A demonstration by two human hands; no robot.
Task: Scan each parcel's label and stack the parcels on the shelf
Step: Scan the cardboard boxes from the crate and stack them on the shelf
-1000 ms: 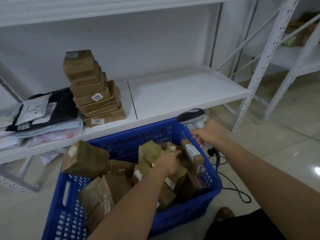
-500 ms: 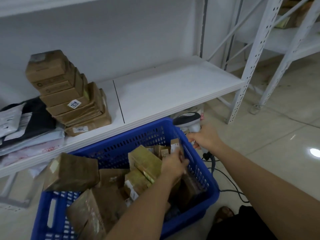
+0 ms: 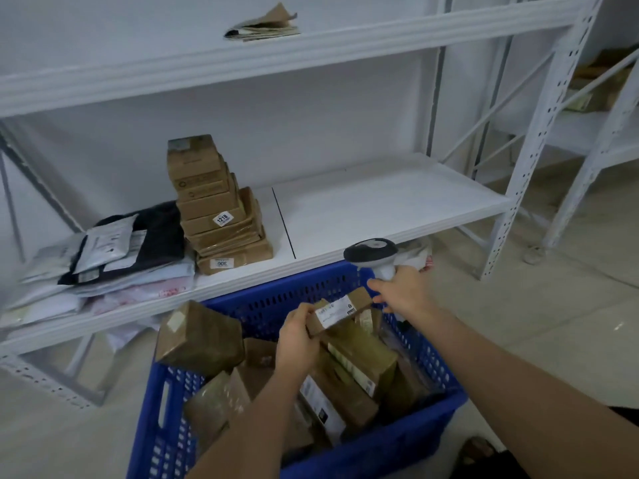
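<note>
Here your left hand (image 3: 297,344) pinches the small parcel (image 3: 340,311) by its near end above the blue crate (image 3: 380,440). It looks light and stiff; hold its edges, label clear. Your right hand (image 3: 401,292) wraps the scanner (image 3: 371,252).

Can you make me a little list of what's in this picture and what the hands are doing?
place: white shelf with a blue crate in front
left hand: holds a small parcel, label up, above the crate
right hand: grips a scanner next to the parcel
crate holds: many brown parcels
on shelf: box stack, flat mail bags
</note>
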